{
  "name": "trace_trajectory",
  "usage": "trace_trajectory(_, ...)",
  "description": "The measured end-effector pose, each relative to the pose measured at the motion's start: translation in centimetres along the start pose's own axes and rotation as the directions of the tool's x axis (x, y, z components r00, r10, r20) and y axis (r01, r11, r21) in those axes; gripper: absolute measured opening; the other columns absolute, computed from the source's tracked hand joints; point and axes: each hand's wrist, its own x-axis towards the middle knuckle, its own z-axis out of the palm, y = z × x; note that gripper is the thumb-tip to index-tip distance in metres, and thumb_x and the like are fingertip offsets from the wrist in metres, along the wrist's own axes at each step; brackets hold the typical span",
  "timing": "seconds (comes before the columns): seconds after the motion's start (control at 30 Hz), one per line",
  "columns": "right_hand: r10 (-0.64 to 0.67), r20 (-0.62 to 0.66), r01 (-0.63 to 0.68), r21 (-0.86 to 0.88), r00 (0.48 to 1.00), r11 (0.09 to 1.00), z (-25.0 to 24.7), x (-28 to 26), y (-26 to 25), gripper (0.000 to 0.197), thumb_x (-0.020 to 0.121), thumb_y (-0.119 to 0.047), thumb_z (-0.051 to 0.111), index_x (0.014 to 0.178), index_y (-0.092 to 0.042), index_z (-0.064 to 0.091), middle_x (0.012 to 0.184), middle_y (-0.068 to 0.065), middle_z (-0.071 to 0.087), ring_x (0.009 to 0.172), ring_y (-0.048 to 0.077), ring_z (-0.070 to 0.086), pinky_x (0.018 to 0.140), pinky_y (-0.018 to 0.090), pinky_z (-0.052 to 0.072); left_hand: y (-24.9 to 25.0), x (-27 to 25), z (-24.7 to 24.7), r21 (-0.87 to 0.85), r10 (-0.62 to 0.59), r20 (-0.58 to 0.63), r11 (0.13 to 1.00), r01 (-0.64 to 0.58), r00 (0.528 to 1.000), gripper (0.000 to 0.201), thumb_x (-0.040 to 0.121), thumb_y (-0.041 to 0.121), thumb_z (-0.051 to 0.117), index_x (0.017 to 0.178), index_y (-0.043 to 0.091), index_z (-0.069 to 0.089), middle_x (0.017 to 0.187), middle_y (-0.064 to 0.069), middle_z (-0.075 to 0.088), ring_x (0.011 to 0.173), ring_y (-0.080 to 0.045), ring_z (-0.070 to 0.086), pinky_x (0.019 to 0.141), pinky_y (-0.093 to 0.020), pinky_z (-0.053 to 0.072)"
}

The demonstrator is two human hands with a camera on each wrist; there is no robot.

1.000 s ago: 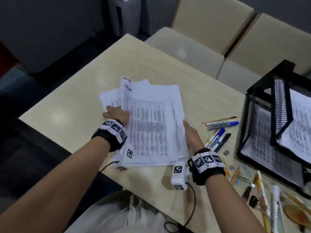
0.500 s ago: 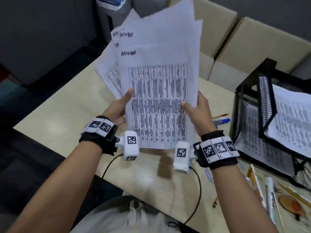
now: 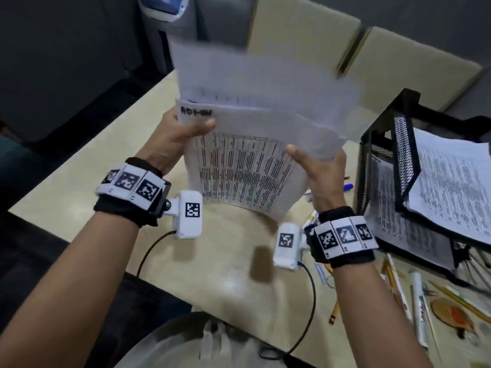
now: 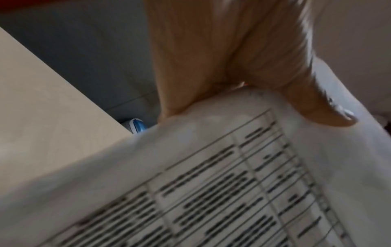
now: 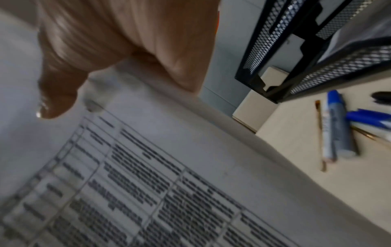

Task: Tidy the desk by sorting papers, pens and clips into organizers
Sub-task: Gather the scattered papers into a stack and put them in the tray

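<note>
A sheaf of printed papers (image 3: 247, 168) hangs in the air over the table (image 3: 106, 155), bowed and with its top sheets flopping away. My left hand (image 3: 180, 136) pinches its left edge, thumb on the front. My right hand (image 3: 316, 166) pinches the right edge the same way. In the left wrist view the thumb lies across the papers (image 4: 232, 167); in the right wrist view my thumb presses on the papers (image 5: 148, 175). A black mesh paper tray (image 3: 398, 160) with sheets on two levels stands at the right. Blue markers (image 5: 336, 127) lie beside it.
Pens, pencils and clips (image 3: 414, 296) lie scattered at the near right of the table. Beige chairs (image 3: 305, 35) stand beyond the far edge, and a grey bin (image 3: 164, 27) stands on the floor at the back left.
The papers went from flat on the table to upright in both hands, and now their top halves fold over away from me. Both hands have risen and grip higher.
</note>
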Motion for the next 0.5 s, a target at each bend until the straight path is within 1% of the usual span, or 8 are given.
trace_trajectory(0.1, 0.074, 0.04, -0.073, -0.015, 0.996, 0.997, 0.6, -0.7, 1.7, 0.029, 0.072, 0.001, 0.074, 0.087, -0.021, 0.063, 0.081, -0.008, 0.07, 0.075, 0.0, 0.066, 0.07, 0.018, 0.055, -1.9, -0.7, 0.4, 0.114, -0.088, -0.026, 0.989, 0.09, 0.996, 0.074, 0.037, 0.05, 0.087, 0.098, 0.014, 0.066, 0.091, 0.002, 0.075, 0.088, -0.015, 0.07, 0.077, -0.03, 0.056)
trace_trajectory(0.17, 0.104, 0.01, -0.104, -0.017, 0.994, 0.994, 0.8, -0.8, 2.2, 0.026, 0.073, 0.001, 0.074, 0.082, -0.022, 0.065, 0.074, -0.01, 0.071, 0.072, -0.001, 0.067, 0.07, 0.018, 0.056, -2.5, -0.9, 0.8, 0.157, -0.101, -0.055, 0.982, 0.108, 0.993, 0.082, 0.034, 0.053, 0.086, 0.102, 0.011, 0.066, 0.095, 0.001, 0.074, 0.091, -0.015, 0.07, 0.08, -0.029, 0.057)
trace_trajectory(0.23, 0.095, -0.019, -0.095, 0.009, 0.995, 0.995, 0.7, -0.6, 2.1, 0.024, 0.074, 0.0, 0.074, 0.077, -0.023, 0.066, 0.068, -0.013, 0.072, 0.069, 0.0, 0.067, 0.068, 0.019, 0.056, -2.6, -1.0, 0.7, 0.132, -0.09, -0.119, 0.986, 0.106, 0.989, 0.086, 0.036, 0.051, 0.086, 0.107, 0.007, 0.065, 0.098, -0.001, 0.074, 0.094, -0.018, 0.071, 0.081, -0.03, 0.057)
trace_trajectory(0.3, 0.105, -0.013, -0.104, 0.038, 0.994, 0.994, 0.6, -0.5, 2.4, 0.023, 0.074, -0.002, 0.074, 0.078, -0.023, 0.066, 0.071, -0.009, 0.072, 0.07, 0.002, 0.068, 0.067, 0.021, 0.057, -2.7, -1.1, 0.6, 0.093, -0.102, -0.157, 0.989, 0.118, 0.982, 0.086, 0.04, 0.049, 0.086, 0.111, 0.005, 0.063, 0.105, -0.006, 0.072, 0.1, -0.025, 0.069, 0.085, -0.037, 0.056)
trace_trajectory(0.37, 0.197, 0.022, -0.197, -0.023, 0.98, 0.98, 0.6, -0.9, 3.6, 0.023, 0.075, -0.003, 0.074, 0.079, -0.023, 0.062, 0.079, -0.007, 0.068, 0.07, 0.002, 0.067, 0.064, 0.015, 0.055, -3.2, -1.6, 0.8, 0.126, -0.18, -0.156, 0.972, 0.2, 0.971, 0.079, 0.046, 0.045, 0.085, 0.113, 0.01, 0.063, 0.11, -0.005, 0.07, 0.104, -0.024, 0.067, 0.093, -0.041, 0.051)
trace_trajectory(0.4, 0.272, 0.047, -0.266, -0.104, 0.961, 0.958, 0.7, -1.3, 4.5, 0.023, 0.075, -0.005, 0.074, 0.077, -0.023, 0.059, 0.079, -0.005, 0.065, 0.071, 0.005, 0.066, 0.062, 0.013, 0.054, -3.9, -1.9, 1.1, 0.16, -0.232, -0.154, 0.953, 0.256, 0.96, 0.07, 0.052, 0.038, 0.083, 0.114, 0.012, 0.062, 0.11, -0.003, 0.07, 0.104, -0.021, 0.066, 0.098, -0.042, 0.048)
trace_trajectory(0.43, 0.345, 0.067, -0.327, -0.192, 0.936, 0.925, 0.7, -1.6, 5.4, 0.024, 0.075, -0.008, 0.075, 0.073, -0.022, 0.056, 0.077, -0.003, 0.063, 0.072, 0.011, 0.064, 0.061, 0.016, 0.054, -4.7, -2.3, 1.3, 0.203, -0.274, -0.164, 0.93, 0.305, 0.947, 0.06, 0.06, 0.03, 0.081, 0.115, 0.013, 0.061, 0.11, -0.003, 0.068, 0.104, -0.02, 0.065, 0.102, -0.043, 0.045)
trace_trajectory(0.5, 0.441, 0.072, -0.4, -0.312, 0.894, 0.862, 0.0, -2.0, 6.7, 0.029, 0.075, -0.012, 0.076, 0.069, -0.021, 0.048, 0.071, -0.002, 0.056, 0.069, 0.017, 0.058, 0.058, 0.02, 0.049, -6.3, -2.7, 2.1, 0.289, -0.326, -0.2, 0.882, 0.373, 0.924, 0.046, 0.072, 0.021, 0.076, 0.113, 0.007, 0.059, 0.11, -0.013, 0.066, 0.104, -0.026, 0.062, 0.102, -0.046, 0.044)
